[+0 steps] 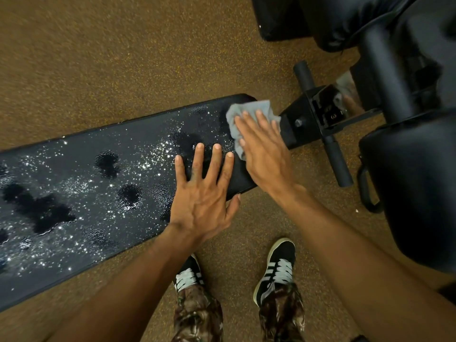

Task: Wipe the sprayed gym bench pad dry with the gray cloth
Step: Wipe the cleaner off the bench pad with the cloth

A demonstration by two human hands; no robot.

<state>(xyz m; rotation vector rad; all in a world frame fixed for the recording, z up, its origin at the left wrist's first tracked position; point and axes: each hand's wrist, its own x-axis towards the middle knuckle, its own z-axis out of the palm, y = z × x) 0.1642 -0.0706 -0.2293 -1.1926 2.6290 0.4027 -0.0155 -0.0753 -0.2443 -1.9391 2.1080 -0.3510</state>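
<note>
The long black bench pad point(81, 193) runs from the lower left to the middle of the view, covered in spray droplets and dark wet patches. At its right end lies the gray cloth point(249, 112), crumpled under my right hand point(261, 149), which presses it flat on the pad with fingers spread over it. My left hand point(204, 191) rests palm down on the pad just left of the right hand, fingers apart, holding nothing. The strip of pad around the cloth shows few droplets.
The bench's black metal frame point(318, 117) with foam roller bars point(338, 161) extends right of the pad. More black padded equipment point(414, 183) stands at the right and top right. Brown speckled floor surrounds the bench. My two shoes point(276, 270) stand below the pad's end.
</note>
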